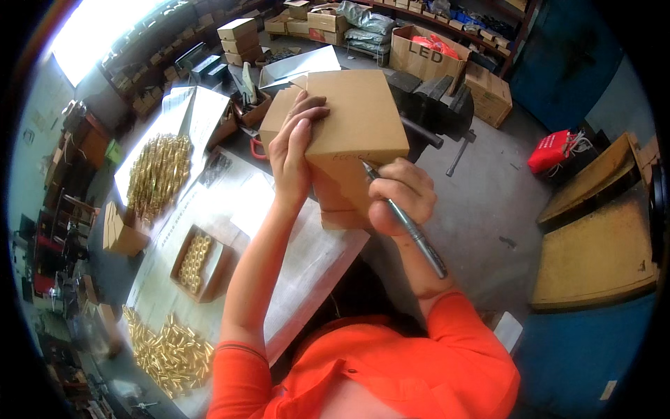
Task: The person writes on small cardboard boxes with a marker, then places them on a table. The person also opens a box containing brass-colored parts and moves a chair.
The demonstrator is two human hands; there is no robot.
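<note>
A brown cardboard box (359, 112) stands in front of me, with handwriting along the upper edge of its near side. My left hand (296, 150) lies against the box's left part, fingers stretched over its top. In my right hand (403, 195) is a dark grey pen (421, 241), gripped between closed fingers. The pen's tip touches the box, or nearly so, at the end of the writing. Below the box, another cardboard piece (342, 220) shows in part; I cannot tell whether it is a separate box.
An open carton (225, 272) of brass-coloured cylindrical parts sits on the paper-covered table (293, 279). Loose brass parts (171, 355) lie near it, and a heap of longer ones (159, 174) lies farther back. A bench vise (447, 105) stands beyond the box to the right.
</note>
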